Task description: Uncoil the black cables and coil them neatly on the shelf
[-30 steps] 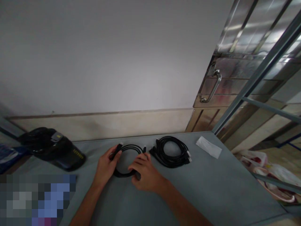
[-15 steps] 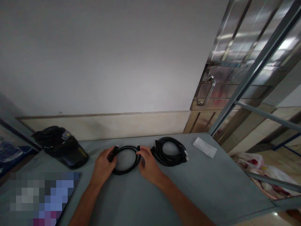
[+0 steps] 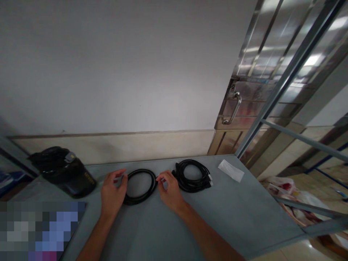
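Note:
A black cable [image 3: 139, 200] lies coiled in a ring on the grey tabletop, between my two hands. My left hand [image 3: 112, 192] is at the ring's left side, thumb and fingers apart, holding nothing I can see. On the opposite side, my right hand [image 3: 170, 190] has its fingers loosely curved, with the fingertips right by the ring's edge. Whether they touch it is hard to tell. The cable's end connectors do not show clearly. Just right of my right hand sits a second, thicker coil of black cables [image 3: 193, 186] with pale metal plug ends.
A black bottle or jug [image 3: 73, 177] leans at the back left of the grey table [image 3: 217, 221]. A blurred-out flat item [image 3: 40, 232] lies front left. A white packet [image 3: 231, 170] rests back right. Metal frame bars [image 3: 282, 90] rise along the right edge, and a wall stands behind.
Both hands have let go of the ringed cable's connector ends. My left hand has opened and moved slightly left. The view has shifted a little.

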`<state>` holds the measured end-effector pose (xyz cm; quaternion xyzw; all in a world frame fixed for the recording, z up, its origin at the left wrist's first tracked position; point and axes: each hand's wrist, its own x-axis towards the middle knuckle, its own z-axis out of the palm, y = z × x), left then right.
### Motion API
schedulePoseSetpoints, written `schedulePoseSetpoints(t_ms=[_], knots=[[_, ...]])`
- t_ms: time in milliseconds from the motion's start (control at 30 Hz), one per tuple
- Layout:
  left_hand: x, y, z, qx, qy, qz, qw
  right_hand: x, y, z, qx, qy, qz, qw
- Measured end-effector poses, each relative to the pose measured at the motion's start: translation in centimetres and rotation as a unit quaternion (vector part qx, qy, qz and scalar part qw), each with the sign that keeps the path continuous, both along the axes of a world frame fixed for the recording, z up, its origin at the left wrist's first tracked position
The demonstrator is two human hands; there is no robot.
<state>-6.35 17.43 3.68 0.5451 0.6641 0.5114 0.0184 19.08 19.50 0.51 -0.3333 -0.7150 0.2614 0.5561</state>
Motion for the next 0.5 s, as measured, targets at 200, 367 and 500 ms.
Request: schedulePoseSetpoints(t_ms=[200,367,500], knots=[[-0.17,-0.16,0.17,-0.002,-0.017,0.010,1.000,0.04,-0.22,0.43,-0.010,0.000,0.009,1.000],[0.00,-0.23,0.35,-0.005,-0.020,0.009,1.000,0.09,-0.29,0.70,-0.006,0.002,0.011,1.000],[0.11,-0.28,0.40,0.000,-0.014,0.006,1.000,0.12,-0.39,0.77,-0.003,-0.003,0.011,1.000]])
